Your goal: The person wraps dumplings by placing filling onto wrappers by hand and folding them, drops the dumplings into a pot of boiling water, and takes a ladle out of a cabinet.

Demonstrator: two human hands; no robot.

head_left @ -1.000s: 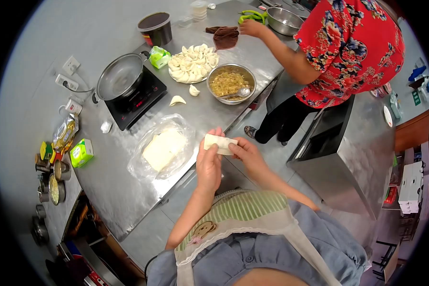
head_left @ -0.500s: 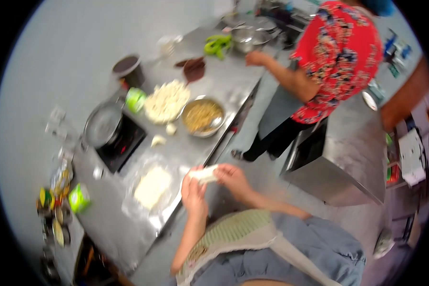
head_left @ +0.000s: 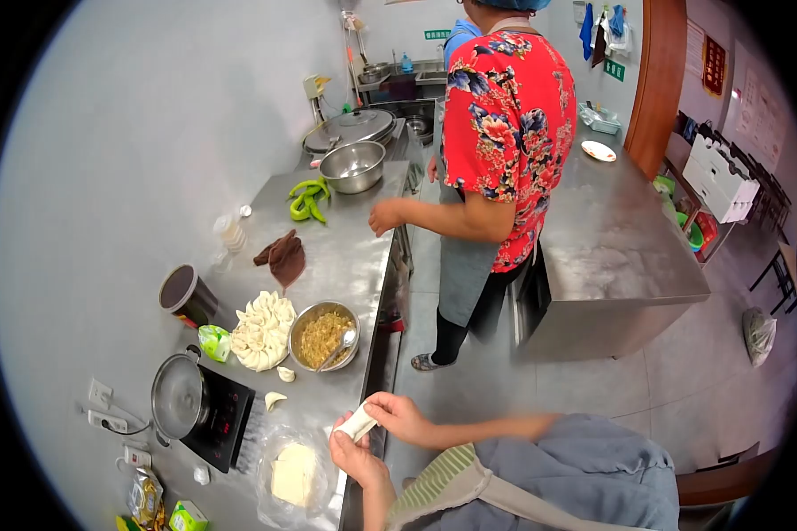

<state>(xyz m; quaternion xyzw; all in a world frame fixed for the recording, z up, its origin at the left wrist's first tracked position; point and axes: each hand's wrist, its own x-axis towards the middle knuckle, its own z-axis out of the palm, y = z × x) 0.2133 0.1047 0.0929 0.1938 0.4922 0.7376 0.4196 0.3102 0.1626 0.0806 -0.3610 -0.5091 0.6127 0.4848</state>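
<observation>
Between my two hands is a long pale dumpling [head_left: 357,423], its dough folded over, held just off the table's front edge. My left hand [head_left: 358,457] grips it from below, fingers closed around the near end. The fingers of my right hand [head_left: 400,416] pinch the other end. Nearest to them is a stack of white dough wrappers [head_left: 292,475] on a plastic bag. A steel bowl [head_left: 355,357] holds yellowish filling [head_left: 324,336] with a spoon in it. Beside it are a heap of white dumplings [head_left: 261,332] and two loose dumplings [head_left: 275,401].
A lidded pot [head_left: 179,396] sits on a black induction cooker [head_left: 224,425]. Brown cloth [head_left: 283,257], green peppers [head_left: 308,199] and a steel mixing bowl [head_left: 352,166] lie farther along. A person in a red floral top [head_left: 509,133] stands by the table; a steel counter [head_left: 620,257] is behind them.
My view has tilted up and turned, so the table things appear lower. Both hands keep hold of the dumpling. The other person stands more upright in view.
</observation>
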